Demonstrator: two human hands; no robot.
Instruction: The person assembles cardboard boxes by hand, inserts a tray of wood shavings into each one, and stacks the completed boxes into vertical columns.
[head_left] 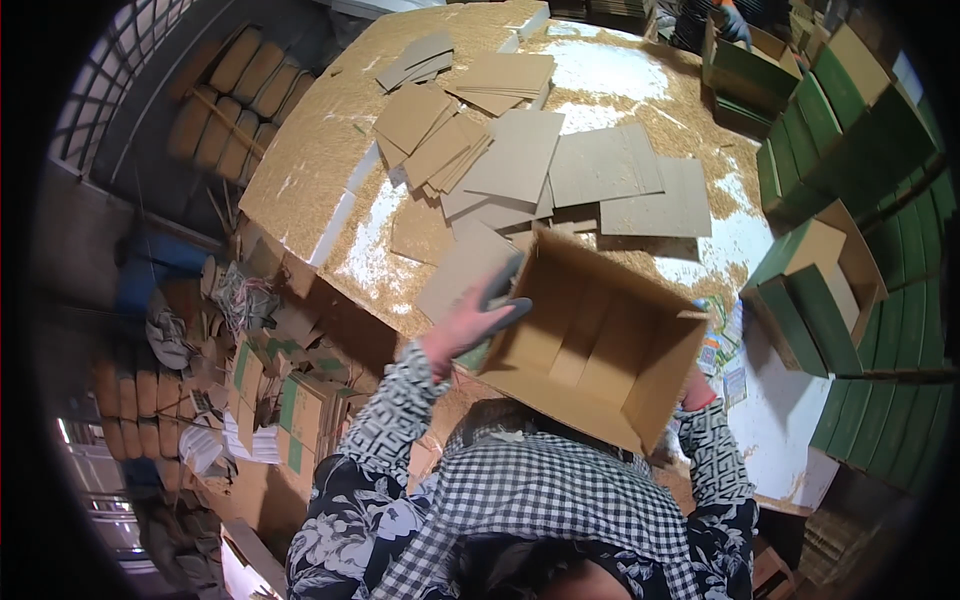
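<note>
I have an open, rectangular brown cardboard box tilted at the near edge of the white, sawdust-strewn counter, its mouth turned up toward me and its inside bare. My left hand, in what looks like a grey-fingered glove, is spread wide at the box's left wall; I can't tell whether it touches. My right hand is by the right wall, fingers hidden, so I can't tell its grip. Flat grey-brown cardboard sheets lie beyond. I judge this step to be positioning the box; the next move calls for a sure hold on both walls, and keeping the rim off the loose sheets.
</note>
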